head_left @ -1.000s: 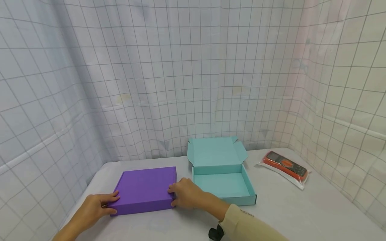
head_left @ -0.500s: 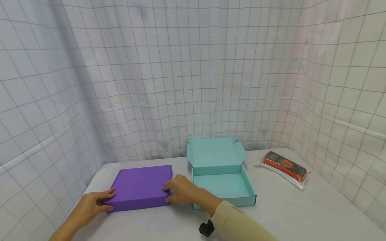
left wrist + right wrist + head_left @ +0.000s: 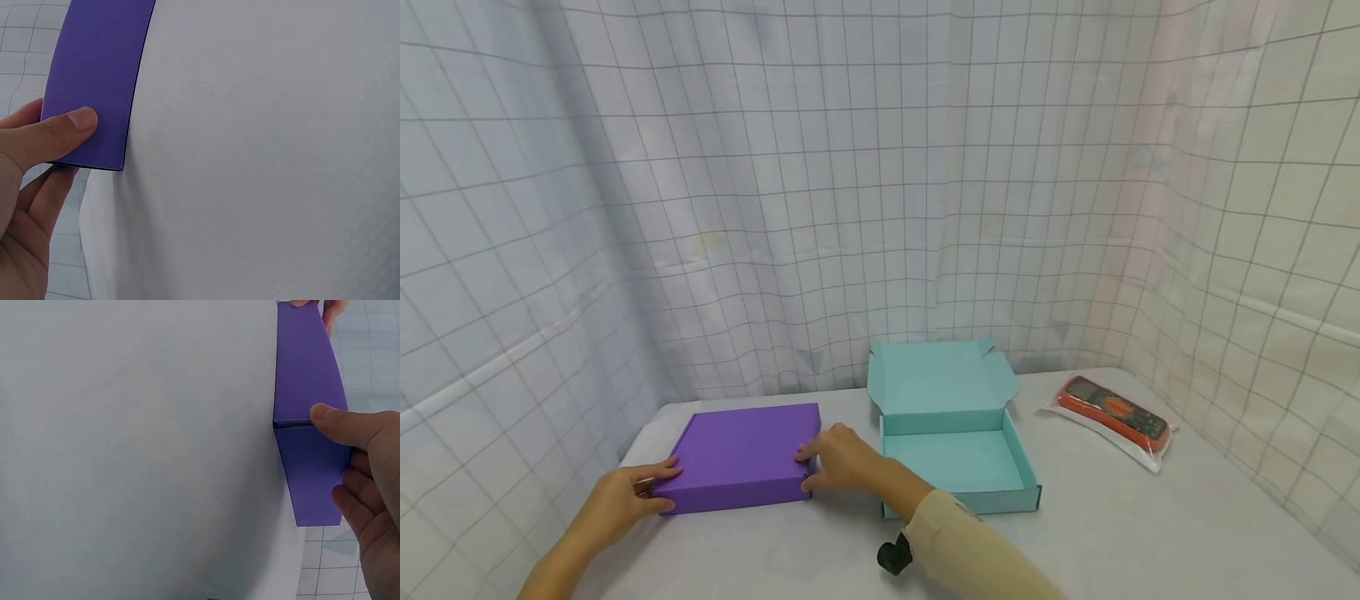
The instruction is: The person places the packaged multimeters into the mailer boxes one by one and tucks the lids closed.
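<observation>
A closed purple cardboard box (image 3: 745, 450) lies flat at the left of the white table. My left hand (image 3: 617, 504) grips its near left corner; in the left wrist view the thumb presses the front wall of the purple box (image 3: 103, 69) and the other fingers lie round the side. At the opposite end my right hand (image 3: 842, 460) holds the near right corner. The right wrist view has that thumb at the corner edge of the purple box (image 3: 312, 472), fingers along the side wall.
To the right stands a teal cardboard box (image 3: 958, 502) with its lid up and nothing in it. A red multimeter (image 3: 1112, 410) in a clear plastic bag lies at the far right. Grid-patterned curtains (image 3: 880, 208) enclose the white table (image 3: 1112, 533) at the back and sides.
Both hands have shifted the purple box a little to the left and away from me, keeping their hold at its two near corners. The teal box and multimeter stay put.
</observation>
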Motion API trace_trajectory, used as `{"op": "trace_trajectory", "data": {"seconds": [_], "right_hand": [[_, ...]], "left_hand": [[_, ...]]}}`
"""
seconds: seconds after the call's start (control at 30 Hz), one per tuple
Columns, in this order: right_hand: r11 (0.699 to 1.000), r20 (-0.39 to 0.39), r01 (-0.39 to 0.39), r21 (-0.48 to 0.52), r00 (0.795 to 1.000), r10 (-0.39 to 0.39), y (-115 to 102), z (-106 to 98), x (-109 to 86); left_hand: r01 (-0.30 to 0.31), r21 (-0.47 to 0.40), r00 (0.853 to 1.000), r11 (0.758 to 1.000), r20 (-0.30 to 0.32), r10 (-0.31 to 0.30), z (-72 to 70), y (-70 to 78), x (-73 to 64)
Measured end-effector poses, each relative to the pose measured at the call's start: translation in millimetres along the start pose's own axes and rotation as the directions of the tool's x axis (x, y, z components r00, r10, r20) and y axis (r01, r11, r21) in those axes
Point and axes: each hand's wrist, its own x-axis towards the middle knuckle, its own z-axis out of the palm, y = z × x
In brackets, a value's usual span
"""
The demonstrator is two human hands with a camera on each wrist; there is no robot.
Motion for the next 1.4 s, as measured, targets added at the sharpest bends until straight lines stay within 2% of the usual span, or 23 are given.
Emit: {"op": "trace_trajectory", "data": {"seconds": [0.2,0.43,0.57,0.77,0.9,1.03,1.4], "right_hand": [[1.0,0.022,0.009,-0.022,1.0,-0.008,0,-1,5.6],[1.0,0.035,-0.001,-0.027,0.999,0.002,0,-1,7.0],[0.999,0.039,0.03,-0.024,0.999,-0.029,1,2,5.5],[0.998,0.076,0.044,0.034,0.996,-0.047,4,-3,1.4],[0.994,0.097,0.034,0.109,0.994,-0.044,8,-11,0.9],[0.986,0.076,0.034,0.165,0.996,-0.047,15,-19,2.2],[0.978,0.048,0.013,0.21,0.999,-0.024,30,-44,-4.2]], "left_hand": [[0.017,0.005,1.0,1.0,-0.011,-0.017,-2.2,-1.2,0.6],[0.006,0.005,1.0,1.0,-0.014,-0.006,-2.7,-1.9,0.0],[0.008,0.001,1.0,1.0,-0.008,-0.008,-2.6,-1.0,-2.9],[-0.04,0.036,0.999,0.999,-0.034,0.041,-2.5,1.6,-4.2],[-0.062,0.051,0.996,0.997,-0.066,0.065,-3.0,6.8,-2.4],[-0.069,0.025,0.994,0.997,-0.088,0.071,-4.3,14.3,1.3],[-0.064,0.009,0.996,0.998,-0.063,0.064,-9.9,35.8,12.7]]}}
